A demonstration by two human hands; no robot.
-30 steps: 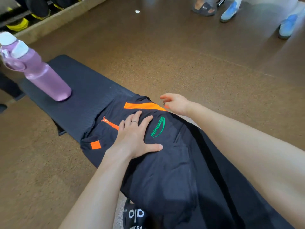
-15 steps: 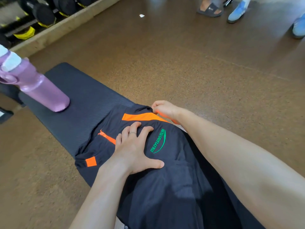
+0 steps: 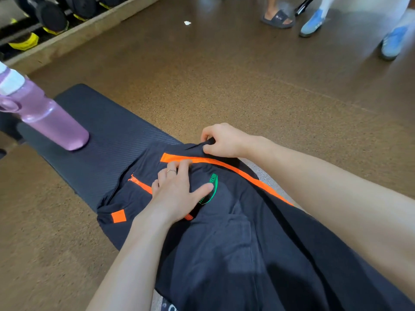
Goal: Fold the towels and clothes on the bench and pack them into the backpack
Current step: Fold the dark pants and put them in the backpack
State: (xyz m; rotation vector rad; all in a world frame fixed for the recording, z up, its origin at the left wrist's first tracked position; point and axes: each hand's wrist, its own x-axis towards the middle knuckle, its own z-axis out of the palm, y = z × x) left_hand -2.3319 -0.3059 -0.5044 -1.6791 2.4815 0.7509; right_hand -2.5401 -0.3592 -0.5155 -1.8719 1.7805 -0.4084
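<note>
Your left hand (image 3: pixel 177 189) lies flat, fingers relaxed, pressing the dark navy garment with orange stripes and green logo (image 3: pixel 224 243) against the black padded bench (image 3: pixel 107 140). Your right hand (image 3: pixel 222 140) pinches the garment's far edge between thumb and curled fingers. A pink plastic water bottle (image 3: pixel 47 117) stands far left on the bench, well apart from the cloth; brown floor (image 3: pixel 247 86) opens beyond.

Garment (image 3: pixel 224 254) lies on the bench (image 3: pixel 107 140) — bottle (image 3: pixel 51 122) stands far-left.

One head-worn camera looks steeply down, close over the bench (image 3: pixel 107 135).
</note>
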